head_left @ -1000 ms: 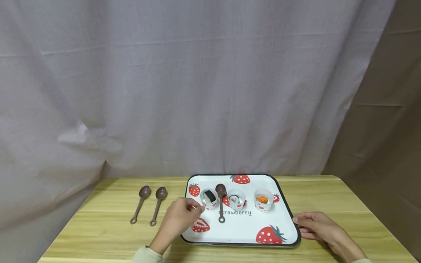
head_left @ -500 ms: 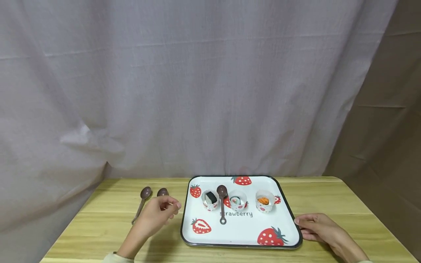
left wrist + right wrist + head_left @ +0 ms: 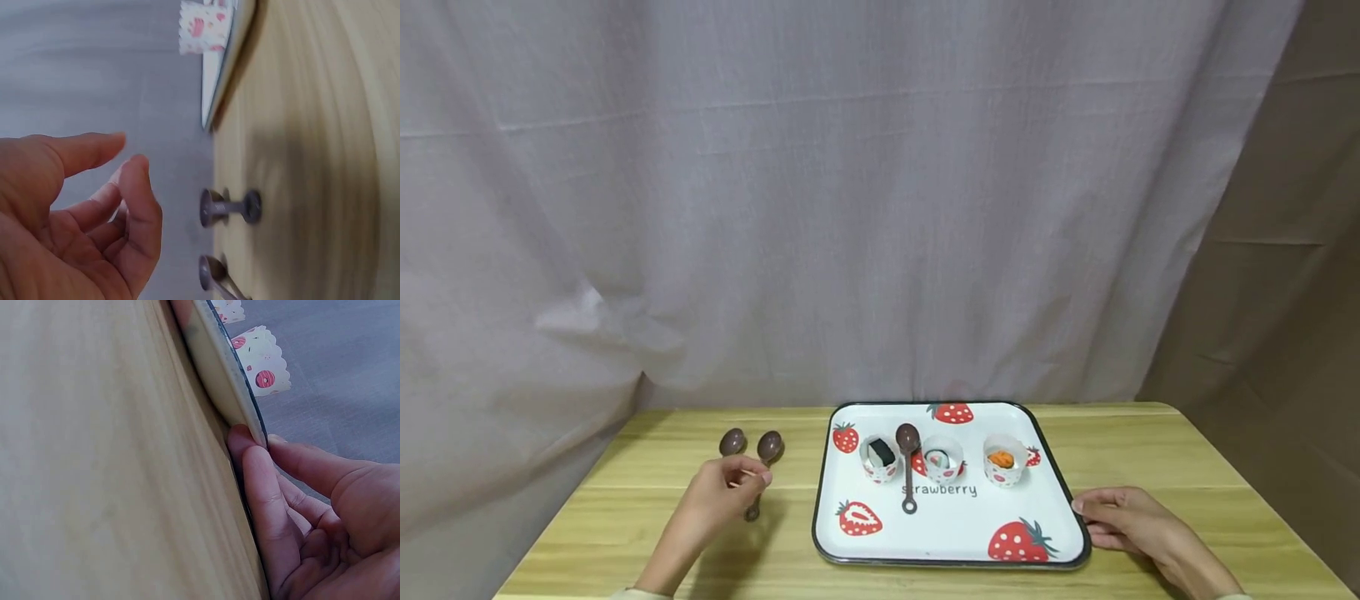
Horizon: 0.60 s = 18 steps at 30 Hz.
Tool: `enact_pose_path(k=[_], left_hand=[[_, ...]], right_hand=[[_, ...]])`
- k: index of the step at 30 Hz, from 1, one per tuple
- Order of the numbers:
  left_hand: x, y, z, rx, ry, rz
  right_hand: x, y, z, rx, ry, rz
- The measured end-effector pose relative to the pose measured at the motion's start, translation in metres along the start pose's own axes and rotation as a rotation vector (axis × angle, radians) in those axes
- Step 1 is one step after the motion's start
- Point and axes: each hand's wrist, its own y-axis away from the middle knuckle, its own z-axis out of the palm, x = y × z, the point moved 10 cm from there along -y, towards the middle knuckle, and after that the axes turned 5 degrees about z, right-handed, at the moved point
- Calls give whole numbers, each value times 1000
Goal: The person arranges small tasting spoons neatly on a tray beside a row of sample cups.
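My left hand (image 3: 722, 493) hovers over two dark brown measuring spoons, the right one (image 3: 770, 447) and the left one (image 3: 732, 442). It covers parts of their handles in the head view. In the left wrist view, thumb and forefinger are apart with nothing between them, and the spoons (image 3: 215, 208) lie beyond. My right hand (image 3: 1131, 525) pinches the right edge of a white strawberry-print tray (image 3: 955, 533); the right wrist view has the thumb over its dark rim (image 3: 253, 403) and fingers against the side. Another brown measuring spoon (image 3: 908, 467) lies on the tray.
On the tray stand three paper cups: one with a black-and-white rice piece (image 3: 881, 454), one with a sushi roll (image 3: 936, 458), one with an orange piece (image 3: 1001, 459). A grey curtain (image 3: 880, 208) hangs behind the wooden table (image 3: 587, 533).
My left hand has moved left, away from the tray, to the two spoons on the table. The right hand keeps its grip on the tray's edge.
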Motion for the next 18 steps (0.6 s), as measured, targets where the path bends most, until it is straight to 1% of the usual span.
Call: enact_pose_path(k=[2, 4, 8, 13, 15, 18], left_hand=[[-8, -1, -2, -7, -23, -18], [-16, -1, -3, -10, -45, -49], [-29, -2, -3, -25, -92, -98], [-39, -2, -1, -50, -154, -110], [-41, -2, 0, -63, -160, -112], [-44, -4, 2, -81, -161, -119]], right_hand=[[0, -1, 0, 2, 10, -1], [0, 0, 0, -3, 12, -2], [0, 1, -3, -6, 14, -1], [-2, 1, -2, -28, 3, -18], [-2, 1, 0, -39, -3, -25], [0, 0, 1, -15, 8, -8]])
